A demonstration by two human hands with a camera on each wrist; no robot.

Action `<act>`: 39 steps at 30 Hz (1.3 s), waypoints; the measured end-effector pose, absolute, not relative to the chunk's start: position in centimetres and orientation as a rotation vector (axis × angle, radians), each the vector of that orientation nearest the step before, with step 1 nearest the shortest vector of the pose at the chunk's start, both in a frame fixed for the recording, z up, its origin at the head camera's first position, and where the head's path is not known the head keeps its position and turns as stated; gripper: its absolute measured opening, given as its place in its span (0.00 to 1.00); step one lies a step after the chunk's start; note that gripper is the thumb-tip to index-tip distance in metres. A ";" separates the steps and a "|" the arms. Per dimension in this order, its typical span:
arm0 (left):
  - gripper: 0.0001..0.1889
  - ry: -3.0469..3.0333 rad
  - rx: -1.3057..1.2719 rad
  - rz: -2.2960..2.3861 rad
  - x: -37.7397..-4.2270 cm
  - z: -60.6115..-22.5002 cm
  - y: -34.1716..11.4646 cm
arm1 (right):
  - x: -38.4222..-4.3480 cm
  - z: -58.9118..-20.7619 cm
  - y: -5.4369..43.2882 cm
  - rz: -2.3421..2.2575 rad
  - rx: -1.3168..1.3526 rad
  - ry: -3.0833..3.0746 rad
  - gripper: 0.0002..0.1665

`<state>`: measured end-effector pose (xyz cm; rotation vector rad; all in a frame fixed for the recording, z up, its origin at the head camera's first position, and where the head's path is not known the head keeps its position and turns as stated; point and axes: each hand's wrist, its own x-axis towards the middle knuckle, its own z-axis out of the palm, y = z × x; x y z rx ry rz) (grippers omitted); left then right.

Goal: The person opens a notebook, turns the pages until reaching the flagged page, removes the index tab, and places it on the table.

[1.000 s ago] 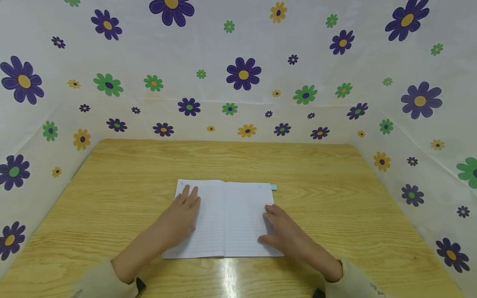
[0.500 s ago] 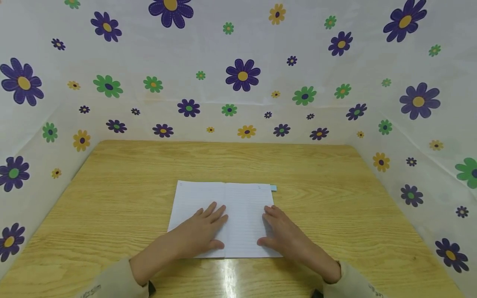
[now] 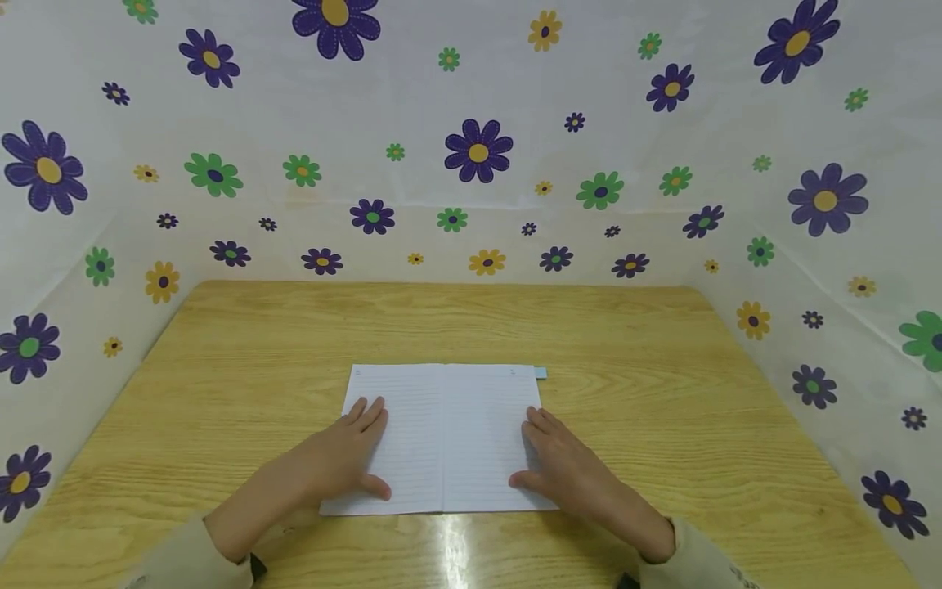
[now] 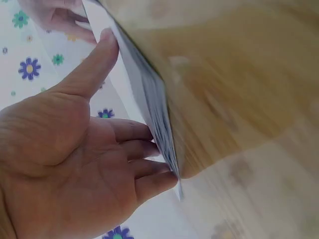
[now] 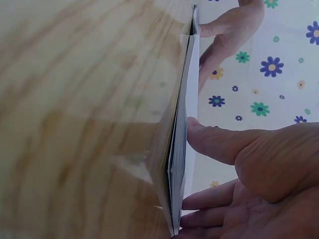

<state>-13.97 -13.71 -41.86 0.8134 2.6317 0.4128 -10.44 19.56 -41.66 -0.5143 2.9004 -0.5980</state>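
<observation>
An open notebook (image 3: 456,442) with blank ruled pages lies flat on the wooden table. Across its left page rests my left hand (image 3: 342,454), fingers extended and thumb spread toward the fold. My right hand (image 3: 570,470) lies on the outer edge of the right page, its thumb and fingertips touching the paper. The left wrist view shows the left fingertips against the notebook's page edges (image 4: 154,99). From the right wrist, the thumb and fingers of the right hand (image 5: 239,174) touch the top page, with the stack of pages (image 5: 177,154) seen edge-on.
A small light-blue tab (image 3: 540,373) sticks out at the notebook's upper right. The wooden table (image 3: 456,323) reflects light near its front. White cloth (image 3: 397,98) with purple, green and yellow flowers encloses the back and both sides.
My left hand slid from the left page's outer part in toward the fold, then back out to the left side. My right hand has stayed in place.
</observation>
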 end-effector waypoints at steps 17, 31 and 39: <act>0.62 2.636 0.731 0.509 -13.7 -41.4 -16.0 | -10.6 -41.2 19.7 -0.379 -0.613 2.951 0.36; 0.61 2.619 0.728 0.535 -13.6 -41.3 -16.0 | -10.3 -41.4 19.2 -0.469 -0.638 3.174 0.11; 0.62 2.623 0.731 0.546 -13.6 -41.3 -16.0 | -10.3 -41.1 19.0 -0.659 -0.386 3.039 0.15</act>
